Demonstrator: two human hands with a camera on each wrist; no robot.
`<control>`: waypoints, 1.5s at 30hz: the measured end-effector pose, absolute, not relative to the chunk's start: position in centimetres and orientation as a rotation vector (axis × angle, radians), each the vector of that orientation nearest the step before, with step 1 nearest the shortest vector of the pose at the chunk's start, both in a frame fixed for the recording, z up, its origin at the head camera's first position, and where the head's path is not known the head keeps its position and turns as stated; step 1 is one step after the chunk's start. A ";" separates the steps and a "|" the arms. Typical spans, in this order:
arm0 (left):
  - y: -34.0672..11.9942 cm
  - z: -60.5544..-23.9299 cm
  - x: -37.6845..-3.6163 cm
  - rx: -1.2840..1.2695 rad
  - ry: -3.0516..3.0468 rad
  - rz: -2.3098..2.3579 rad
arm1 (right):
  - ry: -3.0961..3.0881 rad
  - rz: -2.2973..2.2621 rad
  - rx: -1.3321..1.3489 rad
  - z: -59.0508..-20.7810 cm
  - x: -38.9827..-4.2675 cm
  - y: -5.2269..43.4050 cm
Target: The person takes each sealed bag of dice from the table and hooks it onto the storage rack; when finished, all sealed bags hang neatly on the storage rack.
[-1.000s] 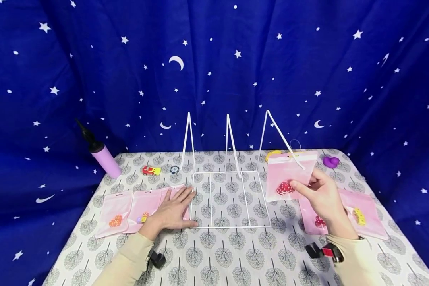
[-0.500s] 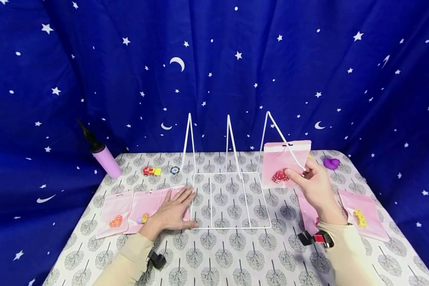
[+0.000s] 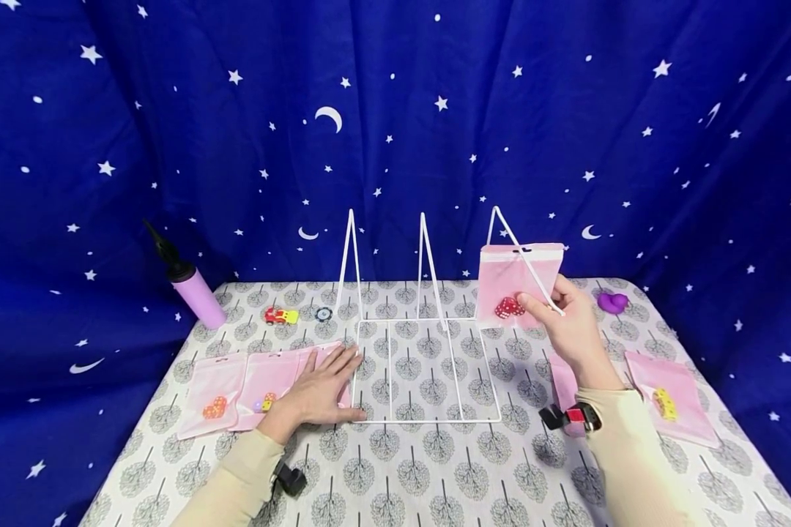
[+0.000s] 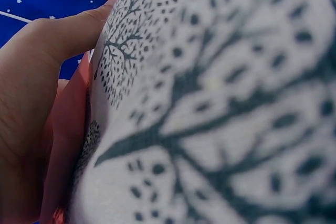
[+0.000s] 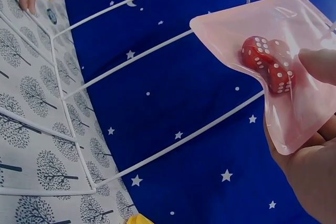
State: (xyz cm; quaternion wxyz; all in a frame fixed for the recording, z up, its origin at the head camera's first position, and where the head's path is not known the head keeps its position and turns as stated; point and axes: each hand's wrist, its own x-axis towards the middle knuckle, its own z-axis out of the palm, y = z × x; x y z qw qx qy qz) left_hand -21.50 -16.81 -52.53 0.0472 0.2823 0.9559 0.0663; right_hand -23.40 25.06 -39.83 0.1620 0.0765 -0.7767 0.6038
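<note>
— Where, against the rack (image 3: 427, 369)?
— Held up at its right end, beside the rightmost upright (image 3: 494, 249). Bag (image 3: 515, 282) upright, long axis vertical, hang-hole edge on top, lifted off the cloth (image 3: 435, 476). Overlaps that upright from the head view; touching or just in front, impossible to tell.

— Nearer hand?
— Right hand (image 3: 570, 333), plainly. Pinches the bag at its lower right, thumb over the front close to the red dice (image 3: 509, 307), fingers behind. From the wrist view: same bag (image 5: 278, 66), thumb tip (image 5: 319, 65) pressed just beside the dice (image 5: 268, 66), wires of the rack (image 5: 131, 61) off to the left and below.

— And the left?
— Well away, at the rack's left front corner. Left hand (image 3: 319, 391) flat, fingers straight and slightly spread, pressing on a pink bag lying there (image 3: 270, 384). Holds nothing.

— Anything from the left wrist view?
— Little. Mostly blurred tree-print cloth (image 4: 220, 108), with a fingertip (image 4: 63, 35) laid along it and a pink edge (image 4: 71, 124) beneath.

— Smaller bits nearby?
— More bags right of the rack, one with yellow dice (image 3: 663, 402).
</note>
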 end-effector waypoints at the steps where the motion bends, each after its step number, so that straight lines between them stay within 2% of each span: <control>1: -16.8 -52.5 -21.5 0.862 2.916 0.198 | -2.204 1.734 0.229 -39.9 -23.6 25.0; 13: -16.8 -52.6 -21.6 0.871 2.918 0.185 | -2.202 1.752 0.221 -40.3 -26.0 25.0; 25: -16.8 -52.2 -21.6 0.866 2.920 0.206 | -2.233 1.742 0.200 -38.4 -26.4 23.8; 45: -16.8 -52.6 -21.7 0.851 2.912 0.176 | -2.271 1.651 0.148 -40.8 -31.0 24.9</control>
